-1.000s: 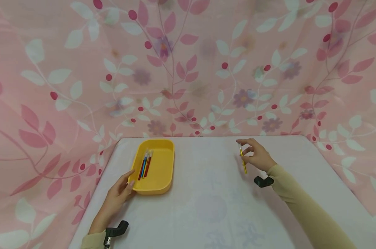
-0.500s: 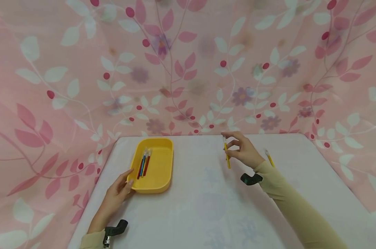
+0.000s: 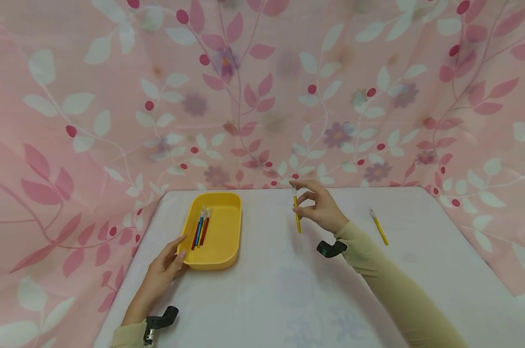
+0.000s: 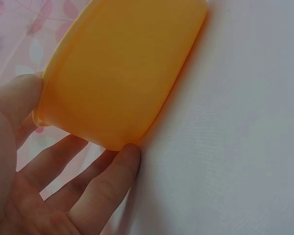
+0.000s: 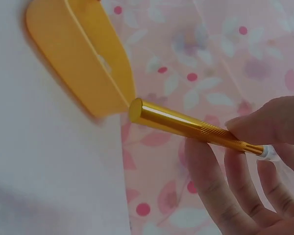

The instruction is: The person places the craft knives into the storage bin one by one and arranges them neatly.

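Observation:
My right hand [image 3: 320, 207] pinches a yellow craft knife [image 5: 171, 121] with a knurled grip and a clear cap, raised over the white table right of the tray. In the right wrist view its round butt end points toward the tray. My left hand [image 3: 159, 276] holds the yellow tray [image 3: 224, 232] at its near left corner; in the left wrist view, fingers touch the rim and lower edge. Several slim capped knives [image 3: 202, 231], red, blue and yellow, lie side by side in the tray's left part. Another yellow craft knife [image 3: 379, 228] lies on the table at right.
The white tabletop [image 3: 262, 290] has rounded far corners. Pink floral cloth [image 3: 262, 96] hangs behind it and along both sides. A black wrist mount [image 3: 332, 249] sits on the right arm, and another black mount [image 3: 162, 320] on the left.
My right hand has moved left toward the tray, carrying the craft knife. The second yellow knife, hidden behind the right hand and arm a second ago, now shows fully. My left hand stays at the tray.

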`<state>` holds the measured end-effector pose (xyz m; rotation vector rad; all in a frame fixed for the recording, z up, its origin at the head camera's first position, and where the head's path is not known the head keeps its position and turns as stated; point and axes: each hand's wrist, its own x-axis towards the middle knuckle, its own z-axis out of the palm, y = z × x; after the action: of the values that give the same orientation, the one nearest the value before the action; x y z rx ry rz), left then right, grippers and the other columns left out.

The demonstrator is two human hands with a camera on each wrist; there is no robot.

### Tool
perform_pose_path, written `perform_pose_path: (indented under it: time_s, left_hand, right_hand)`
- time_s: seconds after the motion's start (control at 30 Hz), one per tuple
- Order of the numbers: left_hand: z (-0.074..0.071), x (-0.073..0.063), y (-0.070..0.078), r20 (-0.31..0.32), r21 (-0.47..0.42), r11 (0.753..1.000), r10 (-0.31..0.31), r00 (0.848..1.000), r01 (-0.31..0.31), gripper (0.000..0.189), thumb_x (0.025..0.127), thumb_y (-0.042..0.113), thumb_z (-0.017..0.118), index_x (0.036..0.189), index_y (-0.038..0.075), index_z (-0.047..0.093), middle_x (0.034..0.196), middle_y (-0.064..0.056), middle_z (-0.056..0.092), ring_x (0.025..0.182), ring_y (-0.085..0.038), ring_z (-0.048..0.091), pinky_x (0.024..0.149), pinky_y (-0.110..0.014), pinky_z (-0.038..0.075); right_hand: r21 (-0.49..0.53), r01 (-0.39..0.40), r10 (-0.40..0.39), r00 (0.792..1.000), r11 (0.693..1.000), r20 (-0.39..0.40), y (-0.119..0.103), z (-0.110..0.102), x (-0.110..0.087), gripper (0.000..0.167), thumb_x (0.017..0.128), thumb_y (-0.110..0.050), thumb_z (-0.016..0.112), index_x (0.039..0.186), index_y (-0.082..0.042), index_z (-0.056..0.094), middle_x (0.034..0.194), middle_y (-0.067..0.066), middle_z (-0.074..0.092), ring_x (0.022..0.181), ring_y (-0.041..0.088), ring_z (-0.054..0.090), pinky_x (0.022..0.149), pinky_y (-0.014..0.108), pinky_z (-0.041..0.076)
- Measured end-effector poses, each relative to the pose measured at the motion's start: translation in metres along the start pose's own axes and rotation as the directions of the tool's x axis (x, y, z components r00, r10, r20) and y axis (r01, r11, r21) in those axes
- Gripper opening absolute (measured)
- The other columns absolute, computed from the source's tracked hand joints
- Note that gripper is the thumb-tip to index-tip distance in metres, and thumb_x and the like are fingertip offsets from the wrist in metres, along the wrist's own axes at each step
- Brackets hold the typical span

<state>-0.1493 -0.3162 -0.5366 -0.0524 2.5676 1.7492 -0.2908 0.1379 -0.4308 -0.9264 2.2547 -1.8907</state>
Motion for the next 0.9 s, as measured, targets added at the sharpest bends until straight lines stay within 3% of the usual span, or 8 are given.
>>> perform_pose_path:
  time_s: [0.27, 0.57, 0.9]
  left_hand:
    - [0.000, 0.000, 0.001, 0.001, -0.012, 1.000, -0.008, 1.000, 0.008, 0.058, 0.115, 0.034, 0.061, 0.168, 0.021, 0.042, 0.174, -0.026, 0.032, 0.145, -0.047, 0.054, 0.101, -0.040, 0.060]
    - [-0.001, 0.000, 0.001, 0.006, -0.019, 1.000, -0.002, 1.000, 0.003, 0.058, 0.115, 0.034, 0.061, 0.168, 0.020, 0.043, 0.175, -0.024, 0.031, 0.145, -0.047, 0.054, 0.101, -0.041, 0.060]
    - [-0.002, 0.002, -0.002, 0.000, 0.025, 1.000, -0.010, 1.000, 0.010, 0.057, 0.115, 0.035, 0.060, 0.168, 0.024, 0.044, 0.175, -0.021, 0.032, 0.148, -0.049, 0.050, 0.101, -0.040, 0.060]
  right_hand:
    - [0.068, 0.032, -0.033, 0.999, 0.997, 0.016, -0.003, 0.028, 0.021, 0.071, 0.091, 0.020, 0.076, 0.156, 0.001, 0.055, 0.145, 0.033, 0.045, 0.097, 0.039, 0.069, 0.075, 0.043, 0.069]
    - [0.110, 0.032, -0.035, 0.999, 0.993, 0.025, -0.008, 0.059, 0.048, 0.071, 0.092, 0.019, 0.077, 0.156, -0.002, 0.056, 0.146, 0.026, 0.047, 0.097, 0.037, 0.070, 0.079, 0.044, 0.069]
    - [0.125, 0.017, -0.026, 0.997, 0.992, 0.071, -0.008, 0.085, 0.073, 0.067, 0.094, 0.022, 0.072, 0.155, 0.001, 0.055, 0.147, 0.027, 0.048, 0.106, 0.054, 0.068, 0.079, 0.046, 0.069]
